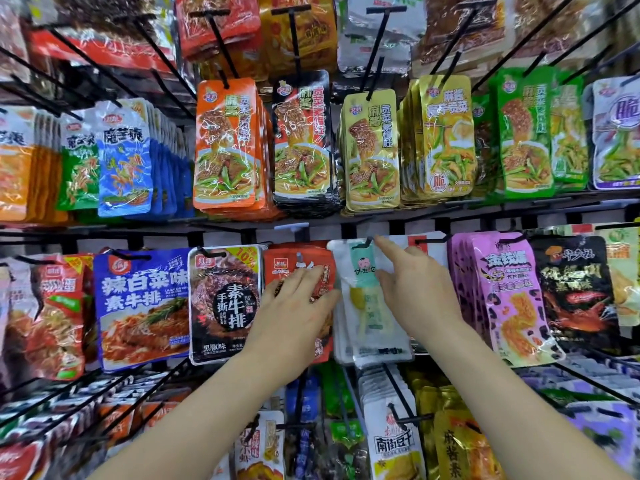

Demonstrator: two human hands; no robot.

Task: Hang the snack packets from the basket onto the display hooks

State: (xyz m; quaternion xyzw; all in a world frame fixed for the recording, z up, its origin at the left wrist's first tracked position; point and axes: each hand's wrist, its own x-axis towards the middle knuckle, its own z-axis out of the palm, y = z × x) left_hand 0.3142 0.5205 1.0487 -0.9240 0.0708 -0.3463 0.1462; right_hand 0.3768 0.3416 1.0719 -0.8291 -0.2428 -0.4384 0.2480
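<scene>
A stack of white snack packets [363, 327] with a pale green label hangs on a black display hook [367, 242] in the middle row. My right hand [414, 289] lies against the packets' right side, its index finger stretched up to the hook's tip. My left hand [294, 303] rests with straight fingers on the red packets [294, 261] just left of the white stack, fingertips at the white stack's left edge. No basket is in view.
Rows of black hooks full of packets fill the wall: black packets [225, 303] and blue ones [142, 306] to the left, pink ones [509, 296] to the right, orange [225, 143] and yellow [372, 150] above. More hooks [398, 386] jut out below my arms.
</scene>
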